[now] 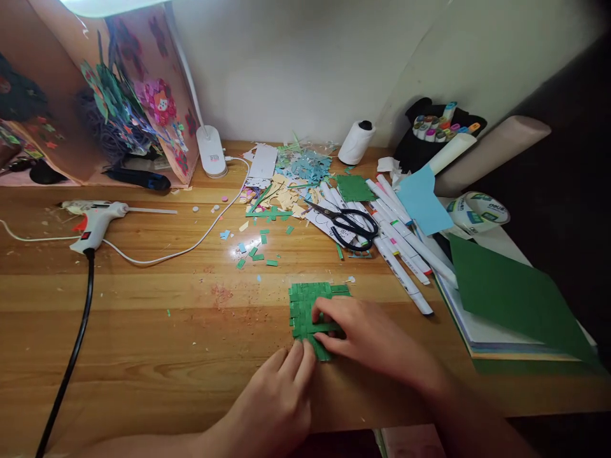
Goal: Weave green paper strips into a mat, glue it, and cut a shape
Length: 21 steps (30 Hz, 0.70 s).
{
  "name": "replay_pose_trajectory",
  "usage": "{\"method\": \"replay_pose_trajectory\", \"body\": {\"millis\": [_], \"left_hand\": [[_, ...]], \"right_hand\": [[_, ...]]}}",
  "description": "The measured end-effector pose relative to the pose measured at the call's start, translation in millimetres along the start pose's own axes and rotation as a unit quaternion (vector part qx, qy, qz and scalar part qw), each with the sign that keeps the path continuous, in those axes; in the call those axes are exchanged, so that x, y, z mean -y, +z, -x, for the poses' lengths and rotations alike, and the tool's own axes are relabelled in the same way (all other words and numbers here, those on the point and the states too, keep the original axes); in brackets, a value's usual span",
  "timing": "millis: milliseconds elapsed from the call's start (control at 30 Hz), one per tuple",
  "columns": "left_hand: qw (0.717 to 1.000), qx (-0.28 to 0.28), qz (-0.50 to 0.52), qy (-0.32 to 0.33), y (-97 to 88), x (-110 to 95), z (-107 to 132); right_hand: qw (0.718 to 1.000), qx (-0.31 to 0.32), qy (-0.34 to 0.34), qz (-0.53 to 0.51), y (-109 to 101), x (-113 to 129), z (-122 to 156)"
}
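Note:
A small mat woven from green paper strips [301, 304] lies on the table in front of me, with loose strip ends sticking out on its right side. My left hand [286, 385] is closed, its fingertips pressed together on the mat's lower edge. From the right, my right hand [365, 327] reaches over the mat, thumb and fingers curled around a green paper strip [327, 327] at its lower right. The exact contact of those fingertips is partly hidden. A second woven green square [354, 187] lies farther back beside the markers.
Black-handled scissors [351, 222] lie on several white markers [405, 254]. Paper scraps [291, 181] are piled behind. A hot glue gun [98, 222] and its black cord are at left. Green paper sheets [518, 296], a tape roll [478, 212] and a marker pouch [442, 133] stand at right.

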<state>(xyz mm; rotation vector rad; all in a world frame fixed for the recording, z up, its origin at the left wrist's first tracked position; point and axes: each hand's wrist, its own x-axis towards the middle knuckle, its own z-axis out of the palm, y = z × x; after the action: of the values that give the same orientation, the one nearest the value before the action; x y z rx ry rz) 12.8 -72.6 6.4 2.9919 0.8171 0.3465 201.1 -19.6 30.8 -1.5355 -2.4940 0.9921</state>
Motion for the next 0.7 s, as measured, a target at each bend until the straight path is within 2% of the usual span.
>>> {"method": "replay_pose_trajectory", "body": {"millis": [100,300,367,533,700], "left_hand": [[0.999,-0.034,-0.003,-0.005,3.8,1,2],[0.999,-0.047,0.008,0.005,2.8,6,0],[0.999,-0.045,0.010,0.011,0.9,8,-1],[0.998,-0.055,0.015,0.013,-3.1,13,-2],[0.999,-0.050,0.018,0.010,-4.7,14,-3]], "right_hand": [[0.997,-0.005,-0.059,0.051,4,0,-1],[0.988,0.000,-0.118,0.104,15,-2,-1],[0.991,-0.007,-0.108,0.079,17,-2,-1],[0.997,-0.010,-0.024,-0.069,14,-3,-5],[0.992,-0.005,-0.008,-0.125,9,-7,-9]]}}
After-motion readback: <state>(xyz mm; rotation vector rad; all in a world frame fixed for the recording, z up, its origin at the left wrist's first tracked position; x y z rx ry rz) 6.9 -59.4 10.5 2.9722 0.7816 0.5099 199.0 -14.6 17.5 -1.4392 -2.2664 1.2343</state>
